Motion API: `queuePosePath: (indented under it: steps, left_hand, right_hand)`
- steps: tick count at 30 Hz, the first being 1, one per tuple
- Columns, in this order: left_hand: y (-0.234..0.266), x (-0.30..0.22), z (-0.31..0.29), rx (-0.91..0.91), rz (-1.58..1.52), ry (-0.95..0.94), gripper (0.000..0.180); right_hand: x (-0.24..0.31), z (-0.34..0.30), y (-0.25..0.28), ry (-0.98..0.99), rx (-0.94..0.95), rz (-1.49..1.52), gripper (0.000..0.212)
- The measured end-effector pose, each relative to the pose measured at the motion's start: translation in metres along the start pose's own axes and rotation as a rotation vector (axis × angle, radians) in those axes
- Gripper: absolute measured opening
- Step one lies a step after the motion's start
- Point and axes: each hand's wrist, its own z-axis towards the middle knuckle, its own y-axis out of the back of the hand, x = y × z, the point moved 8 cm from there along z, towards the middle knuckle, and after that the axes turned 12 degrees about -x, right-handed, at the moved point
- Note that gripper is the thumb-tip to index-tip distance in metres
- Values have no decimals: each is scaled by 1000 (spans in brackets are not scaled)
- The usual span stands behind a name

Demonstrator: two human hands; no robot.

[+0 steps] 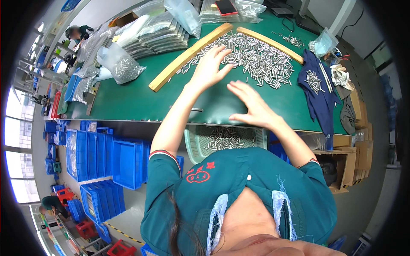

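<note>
A wide pile of small silvery metal pins (pixel 267 62) is spread on the green tabletop (pixel 141 102). My left hand (pixel 210 68) reaches over the pile's left edge, fingers apart and holding nothing. Nearer the front edge, my right hand (pixel 252 104) hovers with its fingers stretched out, also holding nothing. Two wooden strips, a left one (pixel 188 59) and a right one (pixel 273 45), flank the pile at an angle. A single pin (pixel 197 109) lies close to the front edge. Below that edge, a light green plastic basket (pixel 191 147) contains more pins.
Stacked clear bags (pixel 160 38) of parts fill the back left, and a filled plastic bag (pixel 121 66) sits left of the wooden strip. A dark blue cloth (pixel 314 102) with some pins hangs over the right side. Blue crates (pixel 128 164) stand below left, cardboard boxes (pixel 363 145) at right.
</note>
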Motion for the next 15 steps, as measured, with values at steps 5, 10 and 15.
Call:
queuePosePath:
  steps: [5,10,15]
  left_hand:
    - [-76,24,-6,300,194,-32,81]
    - [-120,14,9,395,249,11,83]
    - [-112,18,-9,450,230,-75,83]
  right_hand:
    - [-90,13,36,-164,-41,-468,93]
    - [-165,24,46,-393,-26,-566,87]
    - [-136,24,27,-172,1,-605,71]
